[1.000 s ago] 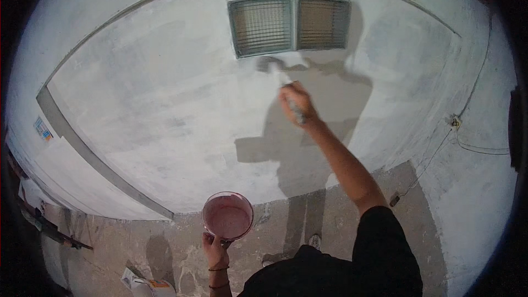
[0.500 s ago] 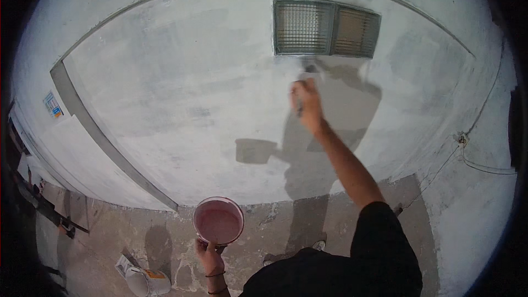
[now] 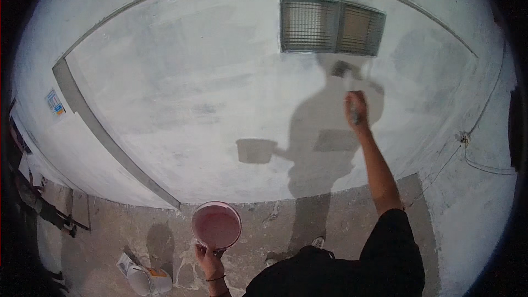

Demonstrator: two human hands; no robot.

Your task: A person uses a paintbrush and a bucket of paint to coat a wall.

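Observation:
My right hand (image 3: 356, 111) is raised toward the whitewashed wall (image 3: 181, 104), closed round the handle of a paintbrush (image 3: 347, 81). The brush head is blurred and lies just below the glass-block window (image 3: 333, 26), over a shadowed patch; I cannot tell whether the bristles touch the wall. Low in front of me, my left hand (image 3: 210, 263) grips the near rim of a pinkish bucket (image 3: 216, 208). The bucket is tilted so that its inside shows; how much paint it holds is hard to make out.
On the concrete floor (image 3: 253, 231) lies a white container (image 3: 151, 280) at the lower left. A grey strip (image 3: 104, 126) runs down the wall's left part. Wires hang from a fitting (image 3: 465, 138) at right. Dark shapes like another person's leg show at far left.
My right hand and the brush have moved right and slightly down beneath the window. The left hand still holds the bucket in nearly the same place.

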